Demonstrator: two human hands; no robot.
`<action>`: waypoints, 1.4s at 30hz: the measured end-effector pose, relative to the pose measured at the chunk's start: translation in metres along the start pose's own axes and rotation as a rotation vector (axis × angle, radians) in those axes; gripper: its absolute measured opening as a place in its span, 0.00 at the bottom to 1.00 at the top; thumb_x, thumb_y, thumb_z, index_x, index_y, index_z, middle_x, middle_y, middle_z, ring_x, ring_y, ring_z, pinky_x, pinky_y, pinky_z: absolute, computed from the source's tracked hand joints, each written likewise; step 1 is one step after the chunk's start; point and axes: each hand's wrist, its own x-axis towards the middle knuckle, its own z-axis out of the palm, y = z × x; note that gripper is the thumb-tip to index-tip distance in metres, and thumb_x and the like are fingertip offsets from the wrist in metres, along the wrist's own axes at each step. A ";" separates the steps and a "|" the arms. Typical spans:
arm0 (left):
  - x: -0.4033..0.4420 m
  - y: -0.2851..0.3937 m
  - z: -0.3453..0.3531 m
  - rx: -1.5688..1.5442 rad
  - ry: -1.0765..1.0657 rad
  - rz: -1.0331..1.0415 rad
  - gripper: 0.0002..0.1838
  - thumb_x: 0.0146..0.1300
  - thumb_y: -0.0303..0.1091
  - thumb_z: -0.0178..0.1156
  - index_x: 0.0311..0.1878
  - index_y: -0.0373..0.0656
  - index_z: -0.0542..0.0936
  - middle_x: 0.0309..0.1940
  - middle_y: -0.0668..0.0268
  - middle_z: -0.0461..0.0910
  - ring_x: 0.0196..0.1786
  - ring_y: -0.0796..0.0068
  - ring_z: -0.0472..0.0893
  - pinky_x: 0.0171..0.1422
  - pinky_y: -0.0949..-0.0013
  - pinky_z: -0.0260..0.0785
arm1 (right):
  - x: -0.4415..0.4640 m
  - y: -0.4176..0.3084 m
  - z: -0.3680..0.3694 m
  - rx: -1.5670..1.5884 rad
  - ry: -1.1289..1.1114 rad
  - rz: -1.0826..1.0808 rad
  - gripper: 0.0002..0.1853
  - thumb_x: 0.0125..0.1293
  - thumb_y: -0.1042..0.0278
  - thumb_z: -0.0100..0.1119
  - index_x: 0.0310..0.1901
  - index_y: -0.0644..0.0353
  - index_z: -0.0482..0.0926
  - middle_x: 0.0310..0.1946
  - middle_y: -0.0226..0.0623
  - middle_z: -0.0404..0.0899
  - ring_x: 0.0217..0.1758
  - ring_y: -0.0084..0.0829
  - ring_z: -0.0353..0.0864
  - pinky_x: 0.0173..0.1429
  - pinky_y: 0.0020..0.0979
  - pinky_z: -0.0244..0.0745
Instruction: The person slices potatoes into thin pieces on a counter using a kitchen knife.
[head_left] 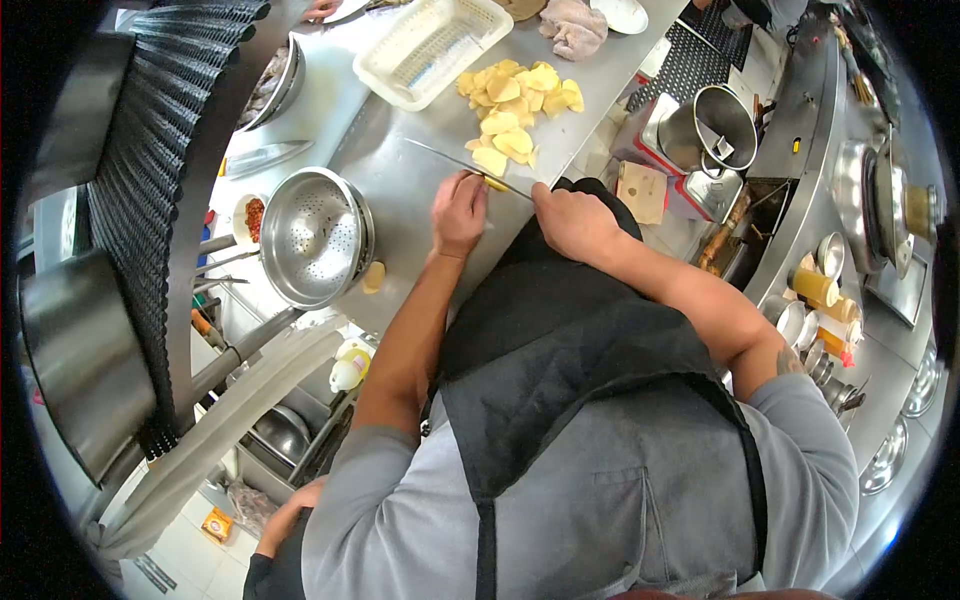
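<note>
My right hand (577, 225) is closed around the handle of a knife (447, 158), whose long thin blade points to the upper left above the steel counter (400, 180). My left hand (460, 212) has its fingers curled at the blade, pressed on a small yellow potato piece (496, 184) that shows partly beneath the knife. Just beyond both hands lies a loose heap of peeled potato slices (508, 93). One separate potato slice (373, 278) rests by the colander on the left.
A steel colander (305, 245) stands left, near a bowl of chopped red chillies (254, 218) and another knife (268, 158). Beyond are a white plastic basket (378, 67) and raw poultry (573, 28). Right of the counter stands a large pot (690, 135). Another person's arm (285, 518) shows lower left.
</note>
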 end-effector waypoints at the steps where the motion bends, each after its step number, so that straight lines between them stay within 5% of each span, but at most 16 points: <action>1: 0.000 0.000 0.000 0.003 -0.001 0.004 0.07 0.64 0.27 0.67 0.44 0.37 0.84 0.44 0.53 0.85 0.46 0.50 0.84 0.53 0.57 0.77 | 0.000 0.000 0.000 0.006 -0.010 0.005 0.09 0.70 0.71 0.49 0.47 0.65 0.69 0.33 0.54 0.86 0.38 0.55 0.89 0.40 0.52 0.84; 15: -0.004 -0.004 0.006 0.025 0.022 -0.043 0.10 0.63 0.29 0.66 0.47 0.40 0.84 0.46 0.56 0.85 0.48 0.50 0.83 0.55 0.55 0.77 | -0.004 0.000 0.003 0.025 0.004 0.046 0.09 0.71 0.69 0.49 0.47 0.64 0.70 0.30 0.54 0.85 0.36 0.56 0.88 0.40 0.54 0.83; 21: 0.012 -0.002 -0.010 0.063 -0.289 -0.058 0.13 0.65 0.34 0.65 0.50 0.41 0.84 0.49 0.54 0.85 0.50 0.48 0.83 0.57 0.52 0.76 | -0.006 0.017 0.003 0.172 0.025 0.063 0.12 0.74 0.62 0.51 0.48 0.64 0.72 0.31 0.57 0.84 0.37 0.60 0.86 0.43 0.57 0.80; 24: 0.024 0.011 -0.031 -0.028 -0.521 -0.688 0.16 0.64 0.35 0.67 0.53 0.41 0.84 0.51 0.53 0.85 0.53 0.50 0.83 0.59 0.55 0.75 | 0.001 0.034 0.010 0.242 -0.020 0.043 0.14 0.74 0.60 0.52 0.50 0.63 0.73 0.33 0.58 0.84 0.41 0.61 0.85 0.47 0.58 0.78; 27: 0.030 0.015 -0.046 0.105 -0.600 -0.847 0.18 0.63 0.38 0.68 0.55 0.41 0.84 0.52 0.53 0.84 0.56 0.52 0.83 0.61 0.57 0.74 | 0.012 0.047 0.020 0.275 -0.078 0.037 0.15 0.75 0.59 0.52 0.50 0.63 0.75 0.38 0.60 0.84 0.47 0.61 0.84 0.54 0.58 0.77; 30: 0.015 0.015 -0.047 0.349 -0.432 -0.511 0.19 0.64 0.40 0.67 0.54 0.39 0.83 0.52 0.53 0.84 0.54 0.52 0.83 0.60 0.55 0.74 | 0.022 0.054 0.026 0.307 -0.102 0.056 0.15 0.75 0.58 0.52 0.50 0.63 0.76 0.41 0.60 0.84 0.49 0.61 0.84 0.55 0.56 0.76; 33: 0.001 0.011 -0.041 0.195 -0.337 -0.198 0.20 0.64 0.40 0.67 0.54 0.38 0.82 0.51 0.52 0.83 0.51 0.50 0.82 0.60 0.53 0.73 | 0.025 0.056 0.026 0.347 -0.080 0.069 0.18 0.75 0.57 0.50 0.50 0.64 0.78 0.43 0.60 0.84 0.50 0.61 0.83 0.56 0.54 0.76; 36: -0.009 0.012 -0.034 0.295 -0.382 -0.166 0.18 0.62 0.36 0.67 0.53 0.39 0.81 0.54 0.50 0.80 0.56 0.47 0.77 0.64 0.51 0.70 | 0.025 0.054 0.025 0.399 -0.104 0.068 0.20 0.75 0.55 0.49 0.49 0.66 0.79 0.44 0.60 0.84 0.51 0.61 0.82 0.57 0.54 0.75; 42: -0.006 0.015 -0.030 0.273 -0.299 -0.155 0.12 0.67 0.34 0.59 0.50 0.40 0.83 0.44 0.49 0.82 0.50 0.45 0.80 0.60 0.49 0.72 | 0.026 0.053 0.033 0.420 -0.100 0.061 0.21 0.75 0.54 0.49 0.48 0.67 0.79 0.44 0.61 0.84 0.51 0.61 0.82 0.57 0.54 0.75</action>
